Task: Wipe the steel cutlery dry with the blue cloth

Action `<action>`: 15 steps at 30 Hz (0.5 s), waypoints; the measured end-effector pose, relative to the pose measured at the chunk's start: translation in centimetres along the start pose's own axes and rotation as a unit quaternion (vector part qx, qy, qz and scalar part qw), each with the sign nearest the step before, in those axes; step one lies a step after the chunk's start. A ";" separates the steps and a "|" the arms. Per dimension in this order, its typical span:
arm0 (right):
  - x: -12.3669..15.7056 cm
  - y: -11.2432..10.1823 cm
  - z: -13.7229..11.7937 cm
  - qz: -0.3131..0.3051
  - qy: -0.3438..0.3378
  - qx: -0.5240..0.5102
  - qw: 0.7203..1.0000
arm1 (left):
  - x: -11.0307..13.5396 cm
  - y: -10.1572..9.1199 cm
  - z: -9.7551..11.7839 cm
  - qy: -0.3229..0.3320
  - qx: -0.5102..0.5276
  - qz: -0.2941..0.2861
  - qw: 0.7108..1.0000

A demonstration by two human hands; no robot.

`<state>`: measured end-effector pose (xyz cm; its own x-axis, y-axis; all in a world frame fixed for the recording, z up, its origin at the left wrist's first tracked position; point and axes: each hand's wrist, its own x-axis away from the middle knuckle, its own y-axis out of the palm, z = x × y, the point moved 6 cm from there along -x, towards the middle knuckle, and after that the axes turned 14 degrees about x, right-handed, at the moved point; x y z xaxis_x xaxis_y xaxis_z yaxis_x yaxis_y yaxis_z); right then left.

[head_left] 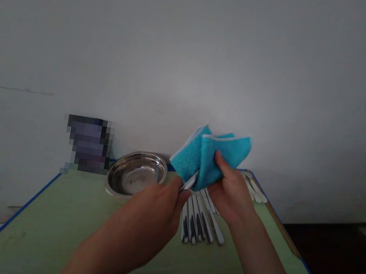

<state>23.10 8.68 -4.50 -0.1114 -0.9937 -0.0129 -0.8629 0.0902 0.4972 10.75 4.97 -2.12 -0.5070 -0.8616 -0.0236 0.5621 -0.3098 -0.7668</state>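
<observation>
My left hand point(163, 209) is closed round a shiny metal piece of cutlery point(190, 181). The far end of this piece goes into the fold of a bright blue cloth point(224, 156) with white edging, so I cannot tell its kind. My right hand point(232, 190) grips the folded cloth, thumb on its near face and fingers behind it. Both hands are raised above the table. Below and between them lies a row of metal cutlery point(201, 223), handles pointing towards me, the far ends hidden by the hands and cloth.
A round steel bowl point(114, 184) stands on the pale green table point(57, 223) at the back left. Behind it on the left is a blurred-out dark upright object point(88, 144). More cutlery point(256, 192) lies by the right edge. A white wall point(183, 52) rises behind the table.
</observation>
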 end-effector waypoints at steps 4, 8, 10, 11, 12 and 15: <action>-1.6 -3.1 -0.1 0.136 -0.001 -0.082 0.987 | 0.3 0.5 -0.5 0.008 -0.031 -0.050 0.998; -2.3 -4.4 -0.5 0.164 -0.016 -0.125 0.978 | 0.2 0.8 -0.6 0.014 -0.028 -0.083 0.996; -2.1 -3.9 -0.2 0.168 -0.021 -0.140 0.976 | 0.1 0.8 -0.4 0.021 -0.017 -0.080 0.996; -2.0 -3.5 0.1 0.167 -0.021 -0.145 0.975 | 0.1 0.8 -0.3 0.024 -0.014 -0.072 0.997; -1.8 -3.1 0.4 0.164 -0.016 -0.147 0.975 | 0.1 0.8 -0.3 0.024 -0.012 -0.064 0.998; -1.4 -1.9 1.4 0.146 0.018 -0.149 0.978 | 0.0 0.8 -0.2 0.019 -0.001 -0.047 0.999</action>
<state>24.25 9.96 -6.62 -0.3090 -0.9309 0.1950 -0.6140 0.3518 0.7066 11.00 4.79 -2.86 -0.5812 -0.8134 0.0245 0.5099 -0.3876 -0.7680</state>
